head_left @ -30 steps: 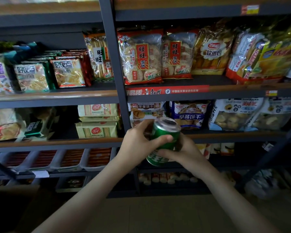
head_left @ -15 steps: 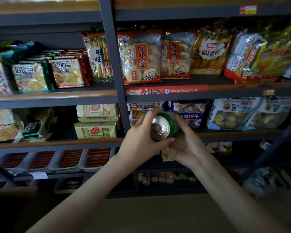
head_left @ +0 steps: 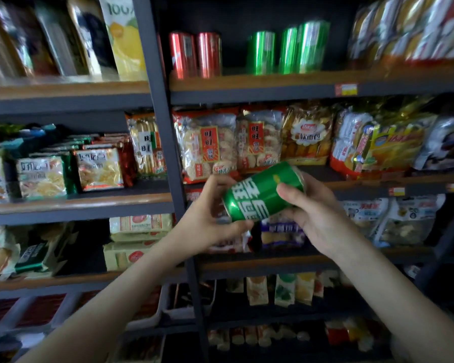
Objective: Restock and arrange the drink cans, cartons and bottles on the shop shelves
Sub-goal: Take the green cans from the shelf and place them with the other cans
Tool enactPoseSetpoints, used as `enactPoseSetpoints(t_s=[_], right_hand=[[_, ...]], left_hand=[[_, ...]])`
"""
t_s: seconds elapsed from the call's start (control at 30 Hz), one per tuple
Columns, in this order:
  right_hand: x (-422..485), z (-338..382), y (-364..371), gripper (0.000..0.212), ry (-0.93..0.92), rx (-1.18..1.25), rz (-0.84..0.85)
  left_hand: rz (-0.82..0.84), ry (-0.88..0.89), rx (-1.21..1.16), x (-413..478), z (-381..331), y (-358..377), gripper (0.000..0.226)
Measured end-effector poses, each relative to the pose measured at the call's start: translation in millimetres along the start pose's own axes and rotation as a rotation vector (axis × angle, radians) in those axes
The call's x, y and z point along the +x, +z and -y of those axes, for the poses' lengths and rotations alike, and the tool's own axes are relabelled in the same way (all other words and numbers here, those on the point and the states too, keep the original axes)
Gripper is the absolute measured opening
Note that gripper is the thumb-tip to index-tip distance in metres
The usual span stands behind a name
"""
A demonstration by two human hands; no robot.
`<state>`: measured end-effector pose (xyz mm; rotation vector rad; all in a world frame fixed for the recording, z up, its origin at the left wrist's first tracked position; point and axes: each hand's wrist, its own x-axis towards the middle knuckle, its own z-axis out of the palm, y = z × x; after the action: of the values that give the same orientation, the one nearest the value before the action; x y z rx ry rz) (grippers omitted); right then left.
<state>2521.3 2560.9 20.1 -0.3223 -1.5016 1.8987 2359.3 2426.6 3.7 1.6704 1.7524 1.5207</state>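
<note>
A green drink can (head_left: 257, 195) with white lettering lies tilted on its side in front of the snack shelves, held between both hands. My left hand (head_left: 207, 221) grips its lower left end. My right hand (head_left: 315, 213) grips its upper right end, thumb across the side. On the top shelf (head_left: 260, 83) stand two red cans (head_left: 194, 55) and, to their right, three green cans (head_left: 288, 49).
A dark upright post (head_left: 160, 127) splits the shelving. Bottles and a juice carton (head_left: 123, 35) stand on the top left shelf. Snack bags (head_left: 260, 142) fill the middle shelves, and packets in trays fill the lower ones. A gap lies between the red and green cans.
The view has swung upward, bringing the top shelf of cans and bottles into sight. The can has turned from end-on to lying sideways, and both hands have risen a little.
</note>
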Motion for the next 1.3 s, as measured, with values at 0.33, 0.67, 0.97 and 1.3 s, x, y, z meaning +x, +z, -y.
enactPoseSetpoints(t_s=[0.33, 0.67, 0.97, 1.3], right_hand=[[95.0, 142.0, 5.2, 0.069, -0.996, -0.990, -0.023], [238.3, 167.5, 50.6, 0.072, -0.898, -1.156, -0.010], [329.4, 159.7, 70.0, 0.073, -0.420, -1.272, 0.020], [354.8, 147.7, 60.2, 0.097, -0.651, -1.939, 0.151]], left_hand=[[-0.384, 0.351, 0.890, 134.9, -65.4, -75.7, 0.043], [-0.506, 0.429, 1.164, 240.0, -60.1, -118.3, 0.040], [-0.102, -0.225, 1.287, 323.2, -42.2, -139.2, 0.104], [-0.144, -0.181, 1.543, 339.1, -20.8, -146.9, 0.109]])
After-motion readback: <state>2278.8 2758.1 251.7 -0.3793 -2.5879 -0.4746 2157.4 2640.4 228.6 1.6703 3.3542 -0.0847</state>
